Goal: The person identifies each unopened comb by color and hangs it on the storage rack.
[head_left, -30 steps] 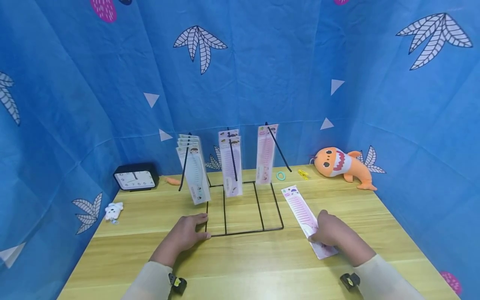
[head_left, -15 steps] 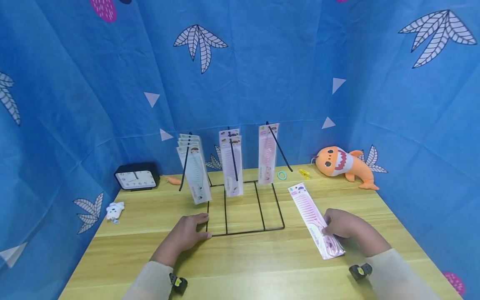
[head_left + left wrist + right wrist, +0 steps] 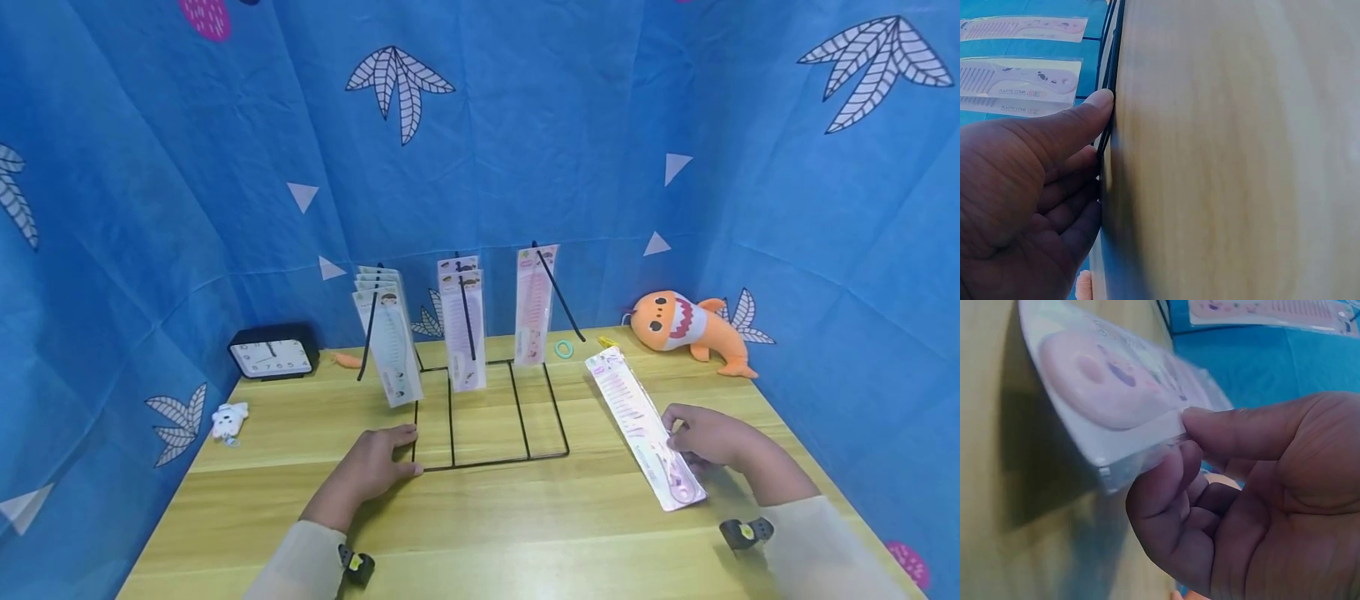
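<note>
My right hand (image 3: pixel 708 437) pinches the right edge of a pink plastic comb in a clear packet (image 3: pixel 647 429), thumb on its printed face. The packet tilts up from the table, casting a shadow in the right wrist view, with the comb's round handle end (image 3: pixel 1094 381) toward me. My left hand (image 3: pixel 375 458) rests at the front left corner of a black wire display rack (image 3: pixel 491 464), thumb and fingertips touching its base wire. On the rack's hooks hang several green packaged combs (image 3: pixel 390 346) at left, purple ones (image 3: pixel 465 329) in the middle and a pink one (image 3: pixel 532 304) at right.
Behind the rack hangs a blue patterned curtain (image 3: pixel 570 125). A black clock (image 3: pixel 273 352) and a small white toy (image 3: pixel 228 421) stand left. An orange shark plush (image 3: pixel 678 325), a teal ring (image 3: pixel 564 349) and a yellow clip (image 3: pixel 607 342) lie back right.
The right hand has shifted right, its grip now on the packet's right edge. The packaged comb has moved right and risen from lying flat to a tilt. The left hand has stayed put.
</note>
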The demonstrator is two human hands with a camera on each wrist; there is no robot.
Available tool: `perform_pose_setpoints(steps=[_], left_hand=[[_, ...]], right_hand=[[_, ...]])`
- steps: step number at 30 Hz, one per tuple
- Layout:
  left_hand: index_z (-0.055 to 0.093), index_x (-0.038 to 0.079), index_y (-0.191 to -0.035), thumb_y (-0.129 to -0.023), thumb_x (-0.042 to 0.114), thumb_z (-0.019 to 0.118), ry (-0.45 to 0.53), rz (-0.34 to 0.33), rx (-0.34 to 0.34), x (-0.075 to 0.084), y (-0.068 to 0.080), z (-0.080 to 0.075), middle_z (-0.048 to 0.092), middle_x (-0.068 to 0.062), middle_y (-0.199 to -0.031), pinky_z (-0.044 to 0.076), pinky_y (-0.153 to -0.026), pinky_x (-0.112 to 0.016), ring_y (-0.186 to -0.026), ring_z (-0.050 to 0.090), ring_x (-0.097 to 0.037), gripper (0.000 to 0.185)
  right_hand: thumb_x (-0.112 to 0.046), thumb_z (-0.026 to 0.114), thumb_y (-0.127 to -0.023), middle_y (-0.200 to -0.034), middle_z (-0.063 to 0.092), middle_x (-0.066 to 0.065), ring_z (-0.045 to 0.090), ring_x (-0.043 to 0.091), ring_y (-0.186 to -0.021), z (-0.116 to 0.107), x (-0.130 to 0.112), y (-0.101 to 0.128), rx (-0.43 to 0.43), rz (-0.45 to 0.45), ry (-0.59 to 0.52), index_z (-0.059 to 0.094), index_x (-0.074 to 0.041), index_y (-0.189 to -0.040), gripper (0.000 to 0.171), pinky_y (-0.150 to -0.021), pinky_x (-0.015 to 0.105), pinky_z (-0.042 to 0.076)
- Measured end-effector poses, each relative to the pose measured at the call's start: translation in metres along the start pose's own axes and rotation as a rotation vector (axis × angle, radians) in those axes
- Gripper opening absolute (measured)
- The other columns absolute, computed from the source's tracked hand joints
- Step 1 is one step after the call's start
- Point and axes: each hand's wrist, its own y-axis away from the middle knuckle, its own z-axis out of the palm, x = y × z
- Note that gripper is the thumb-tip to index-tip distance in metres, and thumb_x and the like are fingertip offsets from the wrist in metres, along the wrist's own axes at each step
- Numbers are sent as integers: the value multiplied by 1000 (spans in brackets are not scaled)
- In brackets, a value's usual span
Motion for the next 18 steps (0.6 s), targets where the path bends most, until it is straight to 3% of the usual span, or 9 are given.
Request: perform_pose_setpoints(steps=[5,12,18], left_hand=[[68,7,-148,-96,26,86,-7,-4,-5,1,0,0,58,-9,-163,42,-129,-57,-155,49,-39,59],[69,6,-147,-95,25,87,-5,-1,1,1,0,0,59,-9,-163,42,-129,-57,-155,50,-39,58],[68,6,-148,-95,26,87,-4,-4,-1,1,0,0,58,-9,-163,42,-129,-57,-155,49,-39,59]], right_hand=[[-1,53,-109,-93,53,8,56,23,-81,-14,0,2,22,-62,-72,54,-3,-115,7,-66,34,58],[-3,56,-111,-116,64,19,68,24,-107,-18,-8,6,86,-320,-157,52,2,-116,8,-85,44,70],[-2,60,-110,-129,70,28,76,14,-108,-10,-18,11,160,-483,-166,59,2,-117,9,-86,42,71]])
